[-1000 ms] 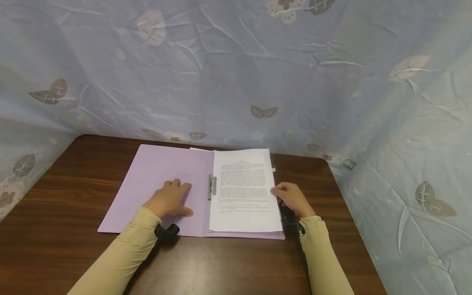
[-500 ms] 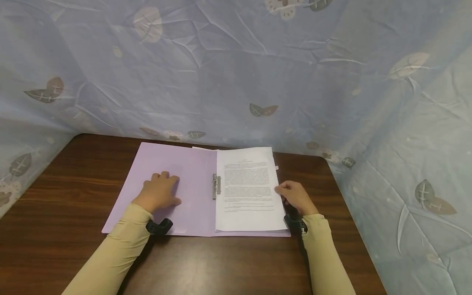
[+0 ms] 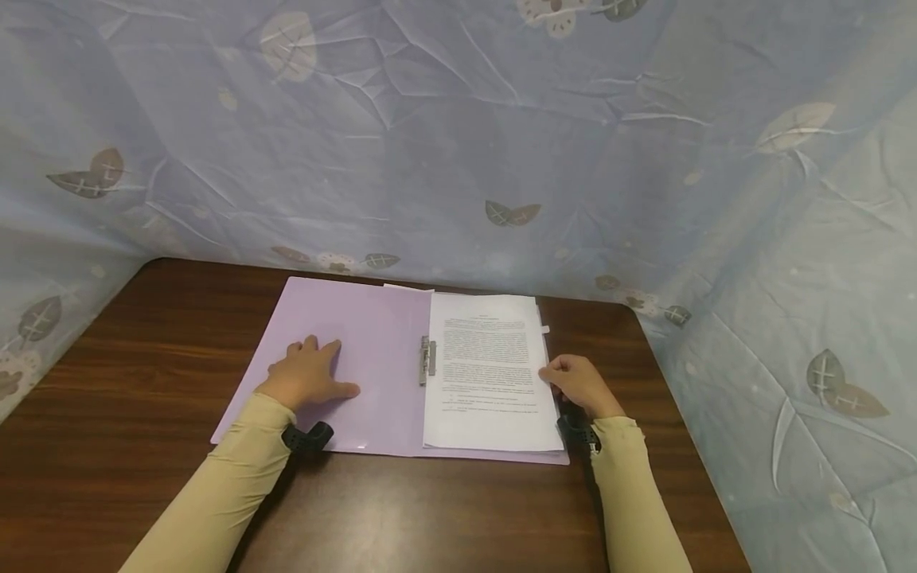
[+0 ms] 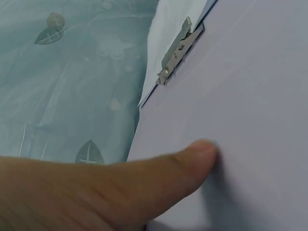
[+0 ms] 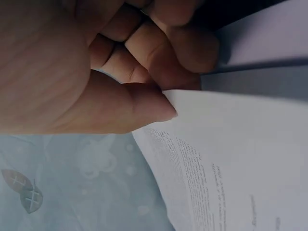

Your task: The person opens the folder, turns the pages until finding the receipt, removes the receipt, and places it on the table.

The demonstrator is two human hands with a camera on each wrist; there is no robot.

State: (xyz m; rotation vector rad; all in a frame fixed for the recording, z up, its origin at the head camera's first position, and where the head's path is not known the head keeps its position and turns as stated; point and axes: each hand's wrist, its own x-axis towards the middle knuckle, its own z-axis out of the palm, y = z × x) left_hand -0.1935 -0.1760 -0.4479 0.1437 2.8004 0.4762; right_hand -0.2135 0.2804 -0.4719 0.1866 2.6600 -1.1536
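Head view: illegible printed page [image 3: 494, 378]

From a distance I see a pale yellow left sleeve [image 3: 222, 477] and right sleeve [image 3: 630, 485], both long, slightly wrinkled at the cuffs. I see also a left black band [image 3: 308, 440] and right black band [image 3: 577, 434]. The left hand [image 3: 304, 378] and right hand [image 3: 582, 386] are bare.

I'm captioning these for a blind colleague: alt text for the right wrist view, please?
A right hand pinches the edge of a printed white sheet. Part of a lavender folder shows at upper right, leaf-patterned cloth at lower left.
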